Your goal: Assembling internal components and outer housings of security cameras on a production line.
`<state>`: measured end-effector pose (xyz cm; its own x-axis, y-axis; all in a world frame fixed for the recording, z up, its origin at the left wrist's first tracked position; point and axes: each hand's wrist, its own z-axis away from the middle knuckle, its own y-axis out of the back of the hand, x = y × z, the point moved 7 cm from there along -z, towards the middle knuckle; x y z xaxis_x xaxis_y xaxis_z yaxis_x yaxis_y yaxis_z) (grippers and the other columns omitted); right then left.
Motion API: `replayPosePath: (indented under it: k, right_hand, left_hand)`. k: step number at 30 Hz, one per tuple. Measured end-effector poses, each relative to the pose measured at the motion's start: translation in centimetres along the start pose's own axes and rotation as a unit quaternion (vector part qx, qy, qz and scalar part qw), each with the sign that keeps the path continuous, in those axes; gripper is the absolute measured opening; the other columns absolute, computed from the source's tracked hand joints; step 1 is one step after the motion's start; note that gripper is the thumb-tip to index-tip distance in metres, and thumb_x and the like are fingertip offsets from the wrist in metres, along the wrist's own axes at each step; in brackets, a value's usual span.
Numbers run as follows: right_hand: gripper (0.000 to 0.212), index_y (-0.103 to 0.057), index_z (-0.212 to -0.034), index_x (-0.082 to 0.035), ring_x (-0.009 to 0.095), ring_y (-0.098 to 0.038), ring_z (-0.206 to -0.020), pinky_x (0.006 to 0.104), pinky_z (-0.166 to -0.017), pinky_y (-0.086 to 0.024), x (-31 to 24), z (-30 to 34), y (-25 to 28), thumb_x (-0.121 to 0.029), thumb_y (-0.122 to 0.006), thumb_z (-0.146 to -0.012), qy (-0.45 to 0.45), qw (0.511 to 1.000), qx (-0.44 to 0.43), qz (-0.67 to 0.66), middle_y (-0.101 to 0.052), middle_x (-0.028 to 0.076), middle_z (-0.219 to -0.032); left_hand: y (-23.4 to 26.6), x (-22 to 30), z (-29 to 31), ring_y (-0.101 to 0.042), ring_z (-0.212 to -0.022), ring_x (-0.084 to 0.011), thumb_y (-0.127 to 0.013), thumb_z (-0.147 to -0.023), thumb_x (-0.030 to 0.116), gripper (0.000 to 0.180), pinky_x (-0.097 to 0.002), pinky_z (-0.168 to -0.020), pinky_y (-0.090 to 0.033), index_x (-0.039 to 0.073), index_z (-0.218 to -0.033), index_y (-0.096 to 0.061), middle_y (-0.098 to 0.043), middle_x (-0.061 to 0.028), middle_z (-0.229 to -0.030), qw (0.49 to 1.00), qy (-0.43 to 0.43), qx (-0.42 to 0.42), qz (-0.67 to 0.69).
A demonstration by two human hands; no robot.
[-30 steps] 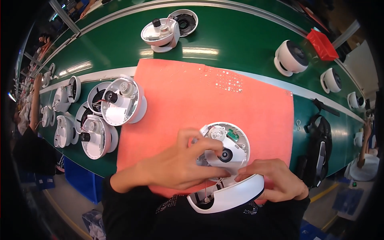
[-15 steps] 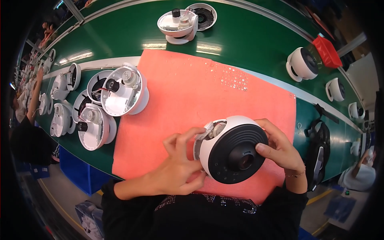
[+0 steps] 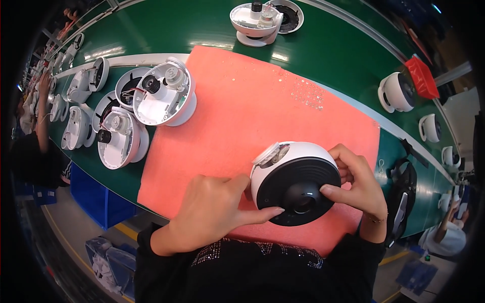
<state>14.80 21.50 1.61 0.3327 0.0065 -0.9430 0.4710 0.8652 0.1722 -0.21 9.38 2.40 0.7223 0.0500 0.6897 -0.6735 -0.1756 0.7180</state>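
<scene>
Above the near part of the pink foam mat (image 3: 217, 136), a round white camera housing (image 3: 295, 189) with a black front disc and domed lens is held between both hands. My left hand (image 3: 209, 209) grips its left side, the thumb pressed along the lower edge of the black disc and the fingers mostly hidden behind the shell. On the opposite side, my right hand (image 3: 359, 184) has its thumb on the disc beside the lens and its fingers around the rim. A gap at the housing's upper left shows inner parts beneath a raised white piece (image 3: 267, 154).
Left of the mat stand opened white housings (image 3: 166, 96) with lens modules inside; another (image 3: 255, 22) sits on the green belt (image 3: 166, 30). Closed cameras (image 3: 396, 92) and a red bin (image 3: 422, 77) are at right, near a black object (image 3: 401, 194). Small shiny dots (image 3: 308, 93) lie on the mat.
My left fingers have left the housing's open upper edge; that hand now holds its left side, thumb on the disc. The whole view has shifted slightly.
</scene>
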Motion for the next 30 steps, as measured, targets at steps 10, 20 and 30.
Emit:
replayPosePath:
  k: [10, 20, 30]
  right_hand:
    - [0.038, -0.05, -0.062, 0.0, 0.032, -0.05, -0.049, 0.0377, -0.049, -0.038, -1.2, -3.1, 0.5, -0.029, -0.049, -0.087, 0.079, 0.949, 0.068, 0.296, -0.048, 0.016, -0.053]
    - [0.041, -0.058, -0.077, -0.006, 0.024, -0.052, -0.055, 0.0348, -0.051, -0.039, -4.3, -1.0, -0.2, -0.045, -0.067, -0.069, 0.252, 0.815, 0.169, 0.494, -0.055, 0.008, -0.078]
    - [0.04, -0.058, -0.111, -0.005, 0.026, -0.052, -0.095, 0.0368, -0.082, -0.04, -5.9, 1.5, -4.5, -0.018, -0.064, -0.074, 0.371, 0.833, -0.063, 0.405, -0.055, 0.01, -0.106]
  left_hand:
    - [-0.6, -1.0, -1.6, -0.056, -0.041, -0.0205, -0.075, -0.064, 0.04, 0.042, -0.0281, -0.042, -0.043, 0.001, -0.06, -0.059, -0.055, -0.0084, -0.048, 0.99, 0.061, -0.119, -0.04]
    - [-0.6, -0.9, -1.6, -0.057, -0.046, -0.0282, -0.064, -0.071, 0.052, 0.051, -0.0365, -0.048, -0.046, 0.003, -0.059, -0.061, -0.054, -0.0112, -0.048, 0.989, 0.068, -0.127, -0.043]
    - [-0.4, -0.5, -1.0, -0.052, -0.039, -0.0273, -0.062, -0.072, 0.054, 0.052, -0.036, -0.042, -0.042, 0.003, -0.058, -0.061, -0.046, -0.0102, -0.04, 0.988, 0.008, -0.111, -0.105]
